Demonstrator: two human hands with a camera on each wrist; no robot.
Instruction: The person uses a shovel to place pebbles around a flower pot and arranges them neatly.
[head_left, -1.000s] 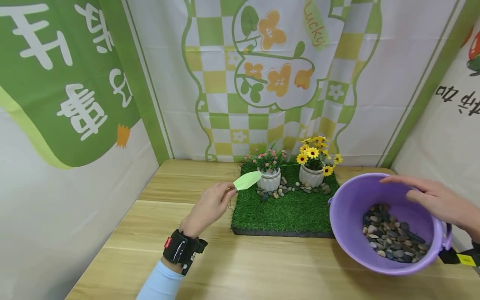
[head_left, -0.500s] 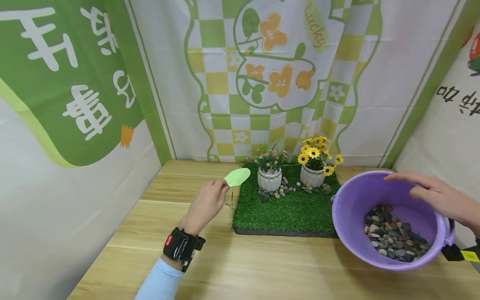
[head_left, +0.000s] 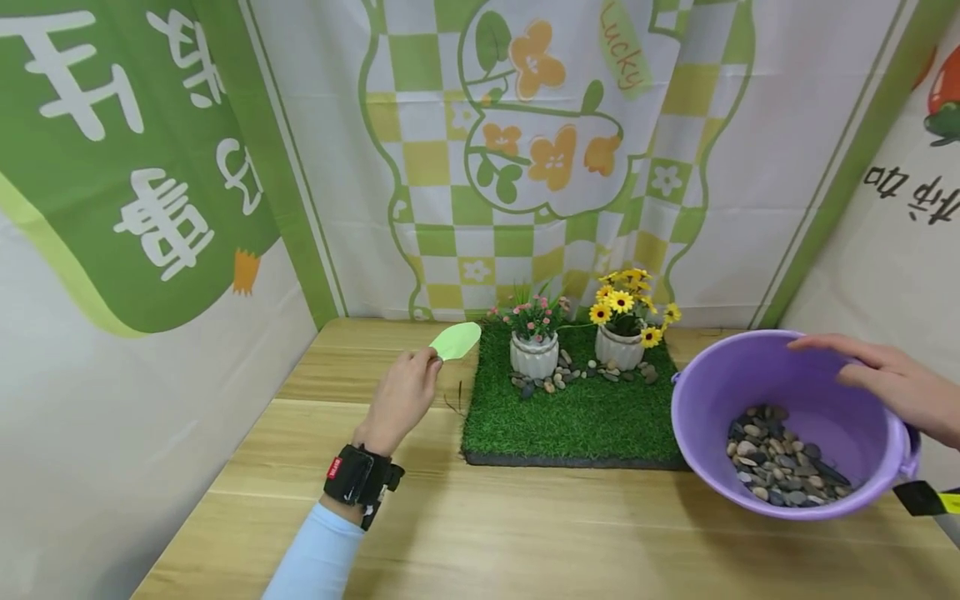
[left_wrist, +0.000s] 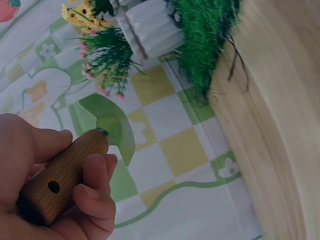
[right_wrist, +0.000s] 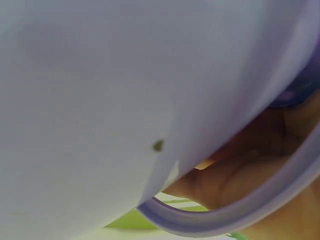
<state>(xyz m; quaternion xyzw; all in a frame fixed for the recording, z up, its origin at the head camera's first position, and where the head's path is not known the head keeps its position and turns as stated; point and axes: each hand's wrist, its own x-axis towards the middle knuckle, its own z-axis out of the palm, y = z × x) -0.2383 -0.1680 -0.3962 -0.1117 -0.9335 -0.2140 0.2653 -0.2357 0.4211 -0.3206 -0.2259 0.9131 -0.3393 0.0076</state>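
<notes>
My left hand (head_left: 397, 398) grips a hand trowel by its wooden handle (left_wrist: 67, 175). The trowel's light green blade (head_left: 456, 341) is raised near the left edge of an artificial grass mat (head_left: 585, 429), and no stones show on it. At the right, my right hand (head_left: 903, 383) holds the rim of a purple bucket (head_left: 697, 417), with the thumb over the inside. The bucket leans so its mouth faces me. Grey and brown pebbles (head_left: 783, 462) lie within. In the right wrist view the bucket's outer wall (right_wrist: 100, 100) hides most of the hand.
Two white pots stand on the mat's back part, one with pink flowers (head_left: 534, 354), one with yellow flowers (head_left: 619, 346). Pebbles (head_left: 551, 383) lie around their bases. The wooden table (head_left: 315, 450) runs back to a printed cloth wall (head_left: 337, 167).
My left hand has drawn the trowel left and a little back, away from the pink-flower pot. The bucket, still held by my right hand, has shifted slightly to the right and away from me.
</notes>
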